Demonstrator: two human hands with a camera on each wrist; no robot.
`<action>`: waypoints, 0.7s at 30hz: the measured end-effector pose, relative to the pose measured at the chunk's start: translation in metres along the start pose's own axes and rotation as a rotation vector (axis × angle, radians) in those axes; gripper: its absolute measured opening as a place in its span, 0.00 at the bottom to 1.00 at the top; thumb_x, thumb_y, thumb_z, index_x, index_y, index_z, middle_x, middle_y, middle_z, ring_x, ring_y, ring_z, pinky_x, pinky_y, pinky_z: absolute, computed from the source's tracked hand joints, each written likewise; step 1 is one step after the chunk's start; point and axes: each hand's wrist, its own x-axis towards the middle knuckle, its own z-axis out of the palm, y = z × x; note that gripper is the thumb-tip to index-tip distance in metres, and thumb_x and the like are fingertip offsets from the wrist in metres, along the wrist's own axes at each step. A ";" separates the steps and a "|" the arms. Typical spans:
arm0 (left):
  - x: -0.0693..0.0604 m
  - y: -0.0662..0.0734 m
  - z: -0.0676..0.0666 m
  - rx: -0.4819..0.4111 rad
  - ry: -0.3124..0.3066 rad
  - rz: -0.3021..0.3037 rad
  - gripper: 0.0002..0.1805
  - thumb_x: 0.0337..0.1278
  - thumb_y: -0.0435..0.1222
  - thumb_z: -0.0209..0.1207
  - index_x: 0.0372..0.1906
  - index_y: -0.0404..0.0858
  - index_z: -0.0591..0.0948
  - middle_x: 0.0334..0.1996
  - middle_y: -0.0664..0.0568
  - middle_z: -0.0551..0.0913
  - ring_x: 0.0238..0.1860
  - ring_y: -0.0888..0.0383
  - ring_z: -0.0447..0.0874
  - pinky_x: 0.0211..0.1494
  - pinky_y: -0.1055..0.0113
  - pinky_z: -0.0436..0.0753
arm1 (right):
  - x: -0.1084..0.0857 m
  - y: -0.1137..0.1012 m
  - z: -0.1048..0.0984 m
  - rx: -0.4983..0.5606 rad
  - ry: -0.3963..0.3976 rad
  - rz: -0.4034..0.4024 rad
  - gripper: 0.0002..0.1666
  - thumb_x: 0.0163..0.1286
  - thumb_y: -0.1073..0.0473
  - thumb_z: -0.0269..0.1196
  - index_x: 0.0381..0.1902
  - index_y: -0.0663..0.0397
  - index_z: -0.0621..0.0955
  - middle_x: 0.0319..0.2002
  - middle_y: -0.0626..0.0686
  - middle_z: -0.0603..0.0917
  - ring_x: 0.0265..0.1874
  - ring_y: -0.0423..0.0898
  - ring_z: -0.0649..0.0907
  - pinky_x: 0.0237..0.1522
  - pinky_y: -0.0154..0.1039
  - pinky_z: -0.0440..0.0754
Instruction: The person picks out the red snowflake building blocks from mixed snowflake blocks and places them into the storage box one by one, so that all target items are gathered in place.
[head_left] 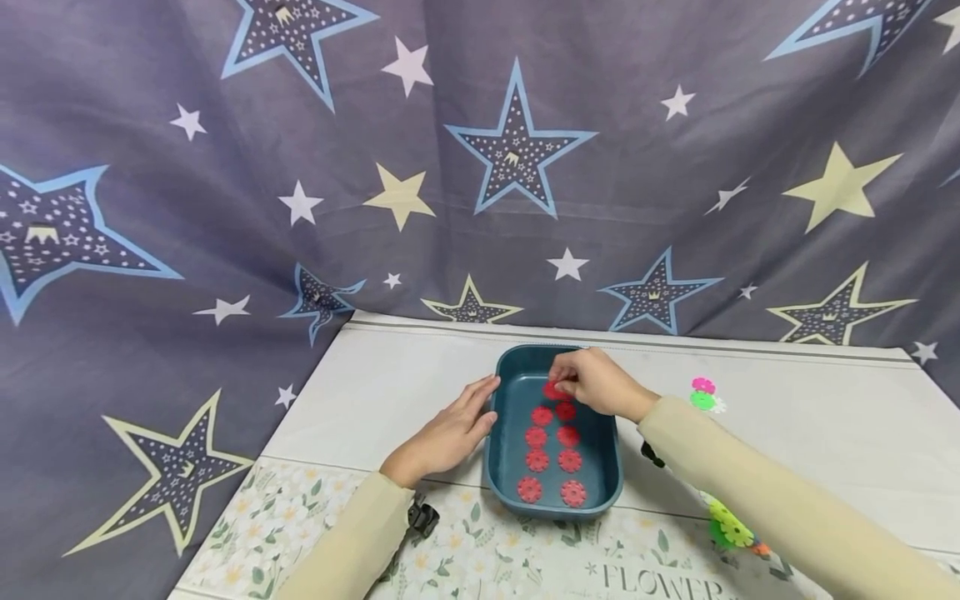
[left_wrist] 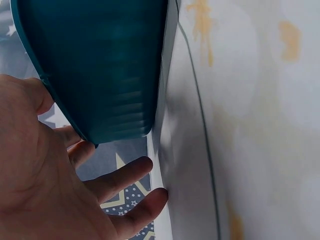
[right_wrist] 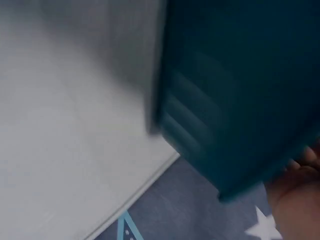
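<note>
A dark teal rectangular tray (head_left: 553, 511) holds several red notched plastic discs (head_left: 529, 489) laid in two columns. Over its far right part, my right hand (head_left: 596, 383) pinches a red notched disc (head_left: 555, 390) with thumb and fingers. In the right wrist view the tray's outer wall hides the fingertips, and only part of the right hand (right_wrist: 297, 200) shows beyond the rim. My left hand (head_left: 446, 433) touches the tray's left rim with loosely extended fingers. Close up, the left hand (left_wrist: 55, 170) has its thumb and some fingers at the edge, while two other fingers spread free of it.
Pink and green discs (head_left: 702, 396) lie on the white table to the right of the tray. Nearer, yellow-green discs (head_left: 729, 527) and an orange piece lie partly behind the right sleeve. A star-patterned curtain (head_left: 480, 250) hangs behind the table.
</note>
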 end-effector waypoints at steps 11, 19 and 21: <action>-0.003 0.006 0.000 -0.007 -0.012 0.003 0.31 0.74 0.50 0.37 0.75 0.44 0.50 0.74 0.56 0.48 0.70 0.54 0.53 0.67 0.54 0.60 | 0.017 0.006 0.019 0.005 -0.122 0.073 0.09 0.61 0.73 0.62 0.35 0.58 0.84 0.30 0.50 0.85 0.26 0.38 0.81 0.34 0.37 0.81; 0.000 0.010 0.001 -0.002 -0.018 0.001 0.31 0.74 0.49 0.38 0.75 0.45 0.50 0.74 0.56 0.48 0.70 0.54 0.51 0.67 0.53 0.60 | 0.015 0.011 0.022 -0.091 -0.133 0.050 0.07 0.60 0.72 0.64 0.37 0.60 0.83 0.29 0.50 0.83 0.26 0.40 0.81 0.35 0.38 0.81; 0.001 0.010 0.002 0.000 -0.023 -0.001 0.31 0.74 0.49 0.38 0.76 0.45 0.50 0.74 0.56 0.48 0.71 0.54 0.51 0.67 0.53 0.60 | 0.014 0.012 0.023 -0.115 -0.135 0.044 0.07 0.59 0.72 0.65 0.36 0.60 0.83 0.30 0.52 0.83 0.27 0.42 0.81 0.34 0.38 0.81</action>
